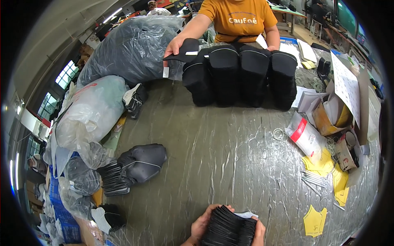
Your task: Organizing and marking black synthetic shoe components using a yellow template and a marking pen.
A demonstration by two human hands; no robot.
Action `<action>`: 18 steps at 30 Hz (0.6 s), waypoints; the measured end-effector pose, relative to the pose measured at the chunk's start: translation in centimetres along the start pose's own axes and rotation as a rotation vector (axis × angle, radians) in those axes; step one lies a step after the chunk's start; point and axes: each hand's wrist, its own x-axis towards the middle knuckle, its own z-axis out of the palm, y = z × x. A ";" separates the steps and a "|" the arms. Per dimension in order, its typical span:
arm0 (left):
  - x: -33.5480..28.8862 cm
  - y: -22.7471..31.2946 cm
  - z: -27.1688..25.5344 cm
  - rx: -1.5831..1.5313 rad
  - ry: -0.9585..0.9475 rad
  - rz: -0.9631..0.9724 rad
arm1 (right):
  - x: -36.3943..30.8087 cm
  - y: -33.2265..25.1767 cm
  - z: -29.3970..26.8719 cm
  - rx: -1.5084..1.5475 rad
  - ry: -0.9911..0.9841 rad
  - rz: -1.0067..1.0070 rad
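- The left hand [202, 224] and right hand [259, 232] clasp a thick stack of black pieces [228, 229] between them at the lower edge of the view, just above the near edge of the tabletop [213, 147].
- Fingers of both hands are wrapped round the stack's sides, closed on it; the left fingers [213, 210] curl over its top corner.
- A white slip [246, 214] peeks out behind the stack, touching it.
- To handle the stack well, I would judge that even pressure from both sides is needed so the thin pieces stay squared and none fan out or slide.
- Squaring the edges against the tabletop would likely help; it is covered in wrinkled clear film that may snag a corner.
- Across the tabletop, a co-worker in an orange shirt [240, 18] holds a black piece with a white label [183, 51] beside a row of tall black bundles [240, 74].
- Another black bundle [137, 166] lies to the left, well apart from the hands, near clear plastic bags [90, 110] and a large dark bag [131, 49].
- To the right lie yellow paper shapes [316, 219], a packet with a red band [305, 135], rubber bands [280, 134], a cardboard box [328, 119] and a white sheet [347, 86].
- The room looks like a busy workshop, with windows [65, 74] on the left and ceiling strip lights.
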 end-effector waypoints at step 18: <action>-0.3 1.4 -1.7 0.055 -0.313 0.052 | 0.0 -2.5 -0.9 -0.573 -0.096 -0.635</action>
